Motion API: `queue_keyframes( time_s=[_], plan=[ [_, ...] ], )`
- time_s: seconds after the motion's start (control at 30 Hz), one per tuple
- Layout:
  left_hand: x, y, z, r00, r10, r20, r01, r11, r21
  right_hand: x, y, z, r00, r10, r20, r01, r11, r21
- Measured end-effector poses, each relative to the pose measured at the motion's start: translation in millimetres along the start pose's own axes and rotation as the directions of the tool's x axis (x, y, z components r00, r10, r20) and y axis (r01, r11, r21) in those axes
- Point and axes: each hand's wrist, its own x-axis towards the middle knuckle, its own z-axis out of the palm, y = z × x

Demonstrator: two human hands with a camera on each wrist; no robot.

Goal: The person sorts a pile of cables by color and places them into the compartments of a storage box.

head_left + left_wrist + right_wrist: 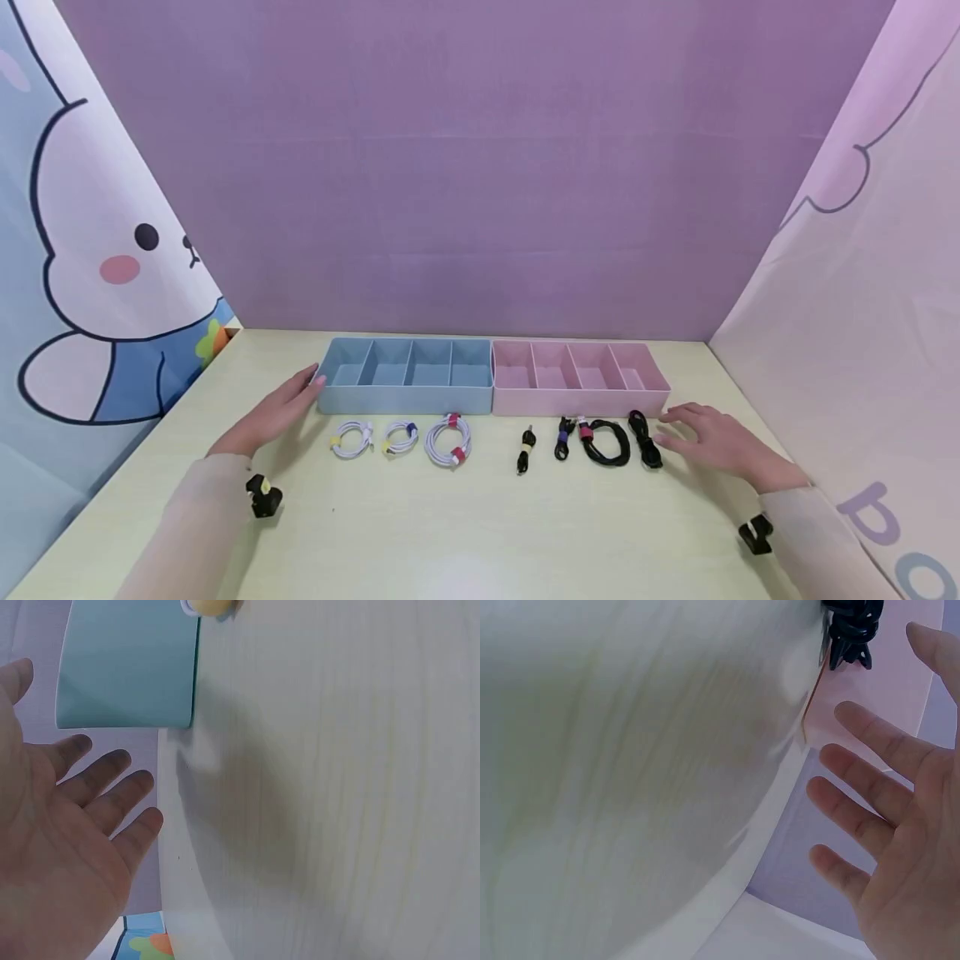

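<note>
My left hand (pixel 279 410) is at the left end of a blue divided box (pixel 405 400), fingers extended and nothing in them; whether it touches the box I cannot tell. Near the right end of the adjoining pink divided box (pixel 577 404) is my right hand (pixel 708 437), its fingers spread and holding nothing. Three coiled white cables lie before the blue box: one with a yellow tie (pixel 352 452), a smaller one (pixel 401 447) and a larger one with red ties (pixel 457 457). Before the pink box are several black cables, including a round coil (pixel 621 458) and a bundle (pixel 647 446) closest to my right hand.
The boxes stand end to end toward the back of the pale wooden table (pixel 465 533). A purple cloth (pixel 480 167) rises behind it. Printed cloths hang at both sides, a cartoon animal cloth (pixel 112 208) on the left and a pale cloth (pixel 877 333) on the right.
</note>
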Motion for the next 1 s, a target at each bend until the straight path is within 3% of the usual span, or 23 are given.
queue_keyframes(
  time_s=[0.3, 0.47, 0.67, 1.0],
  plan=[
    [2.2, 0.1, 2.5, 0.998, -0.052, 0.043, 0.054, 0.997, -0.048, 3.7, -6.3, 0.9, 1.0, 0.021, -0.003, -0.02, 0.992, 0.124],
    [3.8, 1.4, 2.3, 0.996, -0.061, 0.058, 0.066, 0.993, -0.094, 5.2, -9.3, 3.6, 0.998, 0.058, 0.038, -0.064, 0.981, 0.184],
    [3.9, 0.6, 5.4, 0.989, -0.116, 0.097, 0.132, 0.975, -0.177, 4.0, -13.0, 9.1, 0.993, 0.09, 0.075, -0.105, 0.968, 0.228],
    [7.6, -0.7, 5.5, 0.99, -0.099, 0.098, 0.121, 0.959, -0.255, 9.1, -21.0, 14.4, 0.993, 0.104, 0.049, -0.113, 0.951, 0.287]
  ],
)
